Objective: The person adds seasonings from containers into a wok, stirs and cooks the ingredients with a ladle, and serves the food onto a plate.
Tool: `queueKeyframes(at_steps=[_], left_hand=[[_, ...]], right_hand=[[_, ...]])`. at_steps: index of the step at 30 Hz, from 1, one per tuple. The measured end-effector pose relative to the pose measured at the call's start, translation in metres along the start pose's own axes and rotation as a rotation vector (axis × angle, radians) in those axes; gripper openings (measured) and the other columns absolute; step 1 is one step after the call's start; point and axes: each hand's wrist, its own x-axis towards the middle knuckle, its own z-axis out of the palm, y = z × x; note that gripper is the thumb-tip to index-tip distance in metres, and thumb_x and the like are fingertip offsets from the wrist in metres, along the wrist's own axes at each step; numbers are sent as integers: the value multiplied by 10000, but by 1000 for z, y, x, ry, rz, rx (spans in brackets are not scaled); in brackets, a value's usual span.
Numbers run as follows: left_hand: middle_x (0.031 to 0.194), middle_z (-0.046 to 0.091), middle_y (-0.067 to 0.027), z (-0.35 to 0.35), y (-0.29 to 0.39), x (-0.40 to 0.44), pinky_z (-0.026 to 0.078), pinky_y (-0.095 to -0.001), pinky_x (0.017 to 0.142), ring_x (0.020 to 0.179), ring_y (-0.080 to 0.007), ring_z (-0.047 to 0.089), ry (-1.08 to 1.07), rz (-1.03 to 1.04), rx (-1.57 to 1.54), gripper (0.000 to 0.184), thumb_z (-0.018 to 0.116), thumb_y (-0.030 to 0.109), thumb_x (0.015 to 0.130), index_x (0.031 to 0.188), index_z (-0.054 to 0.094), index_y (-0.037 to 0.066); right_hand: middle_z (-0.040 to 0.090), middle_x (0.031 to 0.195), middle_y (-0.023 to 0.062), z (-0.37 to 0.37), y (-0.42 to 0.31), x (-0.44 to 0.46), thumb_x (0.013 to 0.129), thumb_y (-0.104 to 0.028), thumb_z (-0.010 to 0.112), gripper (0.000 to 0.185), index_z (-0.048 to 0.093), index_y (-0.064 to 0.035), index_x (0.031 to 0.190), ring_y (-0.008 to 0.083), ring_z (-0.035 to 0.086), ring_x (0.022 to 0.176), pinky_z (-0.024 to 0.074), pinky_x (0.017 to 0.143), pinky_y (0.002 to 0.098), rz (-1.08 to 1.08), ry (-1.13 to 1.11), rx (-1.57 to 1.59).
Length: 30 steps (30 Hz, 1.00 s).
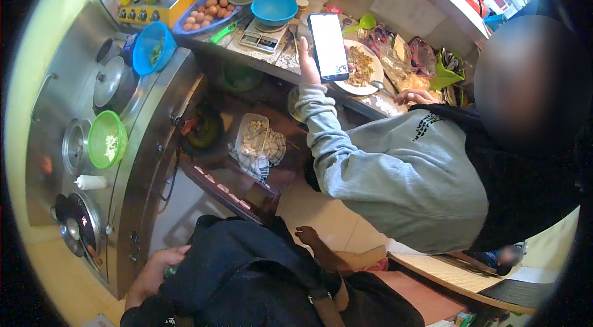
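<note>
My left hand [165, 258] rests against the side of my black clothing [228, 271], with its fingers mostly hidden by the cloth. A small greenish patch shows beneath it, too unclear to name. Lower in the middle, my right hand [310, 238] hangs beside my body, fingers loosely apart and nothing in them. Nearest to it is the corner of a dark brown stand [262, 200]. Above, a tub of chopped food [252, 132] sits with a checked cloth [272, 152] on a low surface.
A co-worker in a grey sleeve [352, 166] holds a lit phone [329, 46] over a plate of food [364, 67]. A steel counter at left bears a green bowl [107, 140], a lidded pot [114, 83] and a white bottle [91, 182]. Eggs [207, 13] and a scale [262, 38] stand behind.
</note>
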Motion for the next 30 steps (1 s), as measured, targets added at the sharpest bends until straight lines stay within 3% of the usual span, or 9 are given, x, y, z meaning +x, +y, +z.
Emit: queueKeyframes(at_steps=[2,6,8,15,18,19,21,26,30], left_hand=[[1340,453,-5,-6,-7,0,331,-298,1013,1197,-143,419,-36,6,-115,678,659,69,792,1389,340,57],[1328,466,-6,-12,-8,2,338,-296,1010,1190,-141,427,-49,-1,-14,669,645,38,782,1382,351,56],[1325,472,-5,-5,-4,-6,344,-299,1007,1181,-140,438,-22,-9,-145,677,637,20,778,1388,346,61],[1323,475,-3,-3,-2,-13,385,-309,974,1160,-137,459,12,17,-142,710,616,-22,784,1416,317,100],[1320,476,-6,-8,-5,-10,397,-312,962,1146,-140,471,39,-29,75,721,615,-37,785,1420,309,115],[1321,475,-10,-11,-7,-9,399,-317,961,1144,-146,474,51,-26,98,719,607,-43,788,1422,306,116],[1322,473,-19,-29,-29,0,403,-328,959,1139,-156,479,69,-17,160,716,590,-56,795,1425,298,119],[1325,469,-42,-96,-112,28,413,-354,954,1128,-181,492,161,20,302,711,550,-88,810,1433,280,126],[1329,472,-70,-104,-135,12,391,-367,975,1131,-210,496,280,-77,16,655,529,-22,848,1435,272,112]], right_hand=[[624,1139,115,-6,2,-10,789,-380,632,376,664,-177,1104,304,592,1036,457,924,401,-262,0,-112],[615,1161,102,-14,-2,-13,795,-383,620,375,663,-174,1104,292,582,1056,448,936,397,-54,-160,119],[612,1170,90,-9,-8,-18,801,-385,608,375,661,-171,1104,286,572,1074,438,948,393,-198,-36,-239],[602,1193,70,-9,-6,-14,806,-390,600,384,654,-166,1113,293,554,1099,430,957,390,-148,-144,-189],[598,1198,64,-1,-1,-2,808,-408,598,389,655,-169,1110,287,547,1108,431,954,387,-142,-59,-182],[594,1205,58,4,8,8,818,-402,591,367,656,-184,1105,284,546,1108,432,953,383,-324,-62,-409],[589,1212,52,8,17,17,828,-395,583,345,657,-198,1101,280,545,1109,433,953,379,-506,-61,-632],[561,1253,23,-6,-15,-5,884,-373,501,293,652,-249,1103,256,540,1121,429,962,365,-208,-93,-434],[611,1168,71,4,-19,-4,871,-393,503,345,668,-166,1071,267,577,1062,455,915,392,-395,-138,-505]])
